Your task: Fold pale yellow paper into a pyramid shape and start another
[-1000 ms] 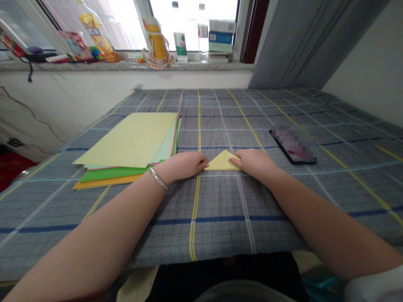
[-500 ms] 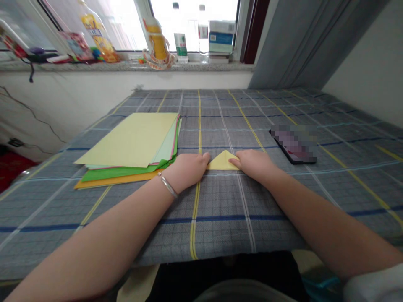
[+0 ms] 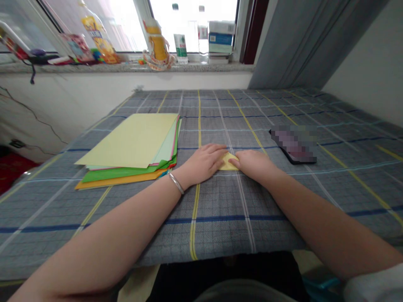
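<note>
A small folded yellow paper triangle (image 3: 229, 162) lies on the plaid cloth, partly hidden under both hands. My left hand (image 3: 204, 162), with a metal bangle (image 3: 176, 183) on its wrist, lies flat over the triangle's left part. My right hand (image 3: 254, 165) presses its fingertips onto the triangle's right corner. A stack of coloured paper sheets (image 3: 132, 140) in yellow, pale green, green and orange lies to the left of my left hand, apart from it.
A phone with a blurred screen (image 3: 294, 144) lies right of my right hand on the blue-grey plaid cloth (image 3: 220, 209). The cloth's near edge hangs in front of me. Bottles and boxes stand on a stone windowsill (image 3: 126, 67) beyond the far side.
My left hand has slid right onto the yellow triangle and now covers its left part. My right hand has barely moved, and the paper stack stays in place.
</note>
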Demonstrator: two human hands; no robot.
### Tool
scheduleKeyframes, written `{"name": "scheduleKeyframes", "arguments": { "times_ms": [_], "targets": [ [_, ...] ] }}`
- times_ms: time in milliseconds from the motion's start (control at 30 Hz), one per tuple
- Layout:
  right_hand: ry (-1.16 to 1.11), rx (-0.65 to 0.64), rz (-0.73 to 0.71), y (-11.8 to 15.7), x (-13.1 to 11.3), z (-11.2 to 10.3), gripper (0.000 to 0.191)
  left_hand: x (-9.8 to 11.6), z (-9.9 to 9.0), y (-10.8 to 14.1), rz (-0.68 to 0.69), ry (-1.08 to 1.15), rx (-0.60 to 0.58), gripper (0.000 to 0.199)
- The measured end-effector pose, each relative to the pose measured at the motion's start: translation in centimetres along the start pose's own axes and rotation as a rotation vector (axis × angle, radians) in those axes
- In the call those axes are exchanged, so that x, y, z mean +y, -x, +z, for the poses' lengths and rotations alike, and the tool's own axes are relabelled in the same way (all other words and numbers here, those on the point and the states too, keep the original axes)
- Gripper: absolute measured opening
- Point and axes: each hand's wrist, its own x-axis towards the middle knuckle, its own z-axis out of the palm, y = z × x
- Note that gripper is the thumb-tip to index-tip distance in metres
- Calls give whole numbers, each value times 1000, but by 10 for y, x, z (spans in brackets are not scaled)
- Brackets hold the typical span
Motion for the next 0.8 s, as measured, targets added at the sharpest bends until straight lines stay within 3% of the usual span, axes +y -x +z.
{"name": "scheduleKeyframes", "arguments": {
  "times_ms": [133, 300, 500, 800],
  "targets": [
    [-3, 3, 8, 1, 0, -2, 45, -3, 13, -2, -57, 26, -203, 53],
    [-22, -18, 32, 0, 4, -7, 44, 2, 12, -4, -107, 3, -276, 55],
    [-52, -64, 17, 1, 11, -11, 40, 11, 13, -5, -138, -58, -258, 55],
    [-102, -73, 44, 0, 10, -13, 54, 15, 15, -5, -175, -52, -219, 55]
  ]
}}
